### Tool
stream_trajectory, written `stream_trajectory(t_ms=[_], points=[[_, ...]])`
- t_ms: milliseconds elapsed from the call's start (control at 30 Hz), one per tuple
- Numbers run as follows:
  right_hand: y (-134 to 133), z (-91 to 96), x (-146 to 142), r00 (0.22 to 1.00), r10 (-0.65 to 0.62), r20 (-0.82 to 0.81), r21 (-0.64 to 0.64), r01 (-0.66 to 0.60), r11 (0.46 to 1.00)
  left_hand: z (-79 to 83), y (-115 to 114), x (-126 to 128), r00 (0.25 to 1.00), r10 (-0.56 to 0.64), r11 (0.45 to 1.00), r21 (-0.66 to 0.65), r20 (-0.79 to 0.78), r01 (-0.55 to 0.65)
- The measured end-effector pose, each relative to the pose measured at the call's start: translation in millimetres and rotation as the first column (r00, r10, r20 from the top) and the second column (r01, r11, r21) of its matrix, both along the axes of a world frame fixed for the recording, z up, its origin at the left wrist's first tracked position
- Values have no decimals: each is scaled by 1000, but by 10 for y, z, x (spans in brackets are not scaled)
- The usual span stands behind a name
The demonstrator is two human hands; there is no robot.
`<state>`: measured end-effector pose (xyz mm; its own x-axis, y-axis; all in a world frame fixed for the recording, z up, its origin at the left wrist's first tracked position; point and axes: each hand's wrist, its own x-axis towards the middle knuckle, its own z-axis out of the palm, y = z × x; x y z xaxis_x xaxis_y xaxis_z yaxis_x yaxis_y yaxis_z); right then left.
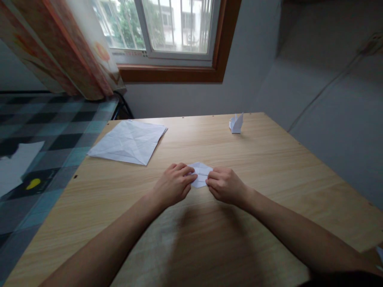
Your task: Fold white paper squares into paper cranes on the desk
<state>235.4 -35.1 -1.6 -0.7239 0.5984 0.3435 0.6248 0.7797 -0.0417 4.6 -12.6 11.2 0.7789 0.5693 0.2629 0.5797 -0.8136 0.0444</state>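
Observation:
A small folded piece of white paper [200,175] lies at the middle of the wooden table, with a crease or seam running across it from left to right. My left hand [176,182] grips its left end, fingers curled over the edge. At the opposite end, my right hand [223,184] is closed on the paper, thumb and fingers bent together. Both ends of the paper are hidden under the fingers. The two hands are apart, with the paper's middle showing between them.
Creased white paper sheets [128,141] lie at the table's back left. A small standing folded-paper figure [236,123] is near the back right. Left of the wooden table [278,159] is a checked cloth [60,159] with torn white paper [20,163]. A window and curtain [86,52] are behind.

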Motion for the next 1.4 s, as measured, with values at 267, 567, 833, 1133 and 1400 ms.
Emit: stream_trajectory(t_ms=[267, 567, 833, 1133, 1400], points=[[203, -75, -122, 800, -363, -478, -289, 246, 925, 20, 8, 9, 998, -51, 999, 2, 35, 51], [198, -93, -121, 893, -270, -361, -248, 187, 951, 15, -6, 19, 997, -50, 998, 43, 64, 47], [165, 12, -196, 792, -422, -440, -409, 241, 880, -38, 40, 12, 992, -67, 997, -39, 110, 72], [332, 66, -148, 745, -564, -357, -658, 228, 718, -57, 75, 7, 973, 0, 988, -148, 233, 35], [300, 122, -177, 785, -552, -282, -701, 224, 677, -65, 60, 7, 949, -13, 982, -176, 314, 72]])
